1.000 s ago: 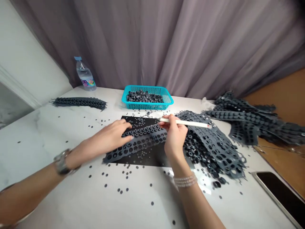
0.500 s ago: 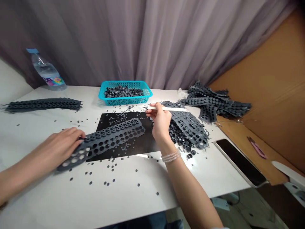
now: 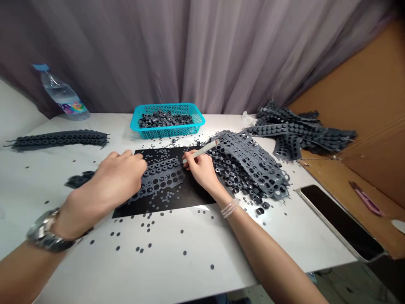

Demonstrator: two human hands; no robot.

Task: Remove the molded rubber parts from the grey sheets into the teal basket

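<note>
My left hand (image 3: 110, 181) lies over the middle of a grey perforated rubber strip (image 3: 163, 175), fingers curled down on it; what they pinch is hidden. The strip rests across a black mat (image 3: 193, 192), its left end showing beyond my wrist. My right hand (image 3: 201, 169) grips a white pen-like tool (image 3: 207, 147), its lower end near the strip's right end. Just right of that hand, black rubber rings (image 3: 234, 173) lie heaped beside and under grey perforated sheets (image 3: 253, 162).
A turquoise basket (image 3: 172, 134) of small black pieces stands behind the mat. Another strip (image 3: 60, 138) and a water bottle (image 3: 68, 99) are at left. More strips (image 3: 303, 131), a phone (image 3: 341, 221) and a pink cutter (image 3: 365, 198) are at right. Small dark discs are scattered about.
My left hand has moved right along the strip and now covers its middle. My right hand has come down and slightly left with the tool, which is now tilted. The view has shifted slightly.
</note>
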